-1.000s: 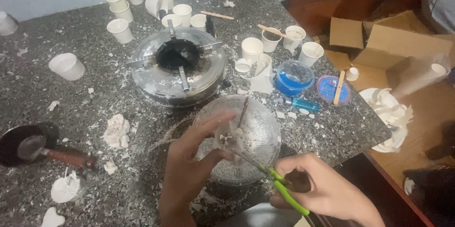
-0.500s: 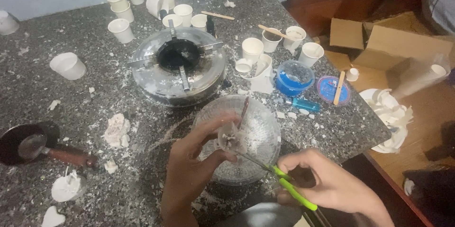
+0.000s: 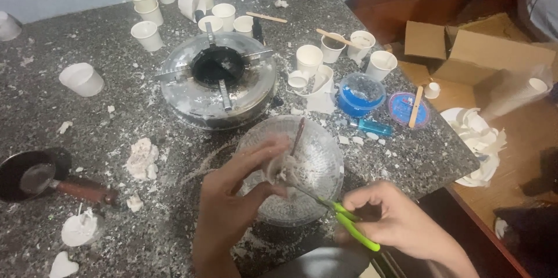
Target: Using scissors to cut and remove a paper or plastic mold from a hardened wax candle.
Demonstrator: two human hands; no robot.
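Observation:
My left hand (image 3: 229, 202) pinches a small whitish wax piece (image 3: 283, 169) between thumb and fingers, over a clear glass bowl (image 3: 317, 164). My right hand (image 3: 401, 223) grips green-handled scissors (image 3: 346, 220); their blades reach up-left to the wax piece. A thin brown stick (image 3: 297, 137) rises from the piece. The bowl sits near the front edge of the speckled stone table (image 3: 104, 121).
A round metal stove (image 3: 218, 77) stands behind the bowl. Several white paper cups (image 3: 146, 35), a blue tub (image 3: 360, 95), a blue lighter (image 3: 371, 127) and wax crumbs (image 3: 142, 159) are scattered around. A dark pan with a spoon (image 3: 35, 176) lies at left. Cardboard boxes (image 3: 482, 57) sit at right.
My left hand has turned the wax piece slightly and shifted a little left. My right hand with the scissors has edged down and right, then back toward the piece.

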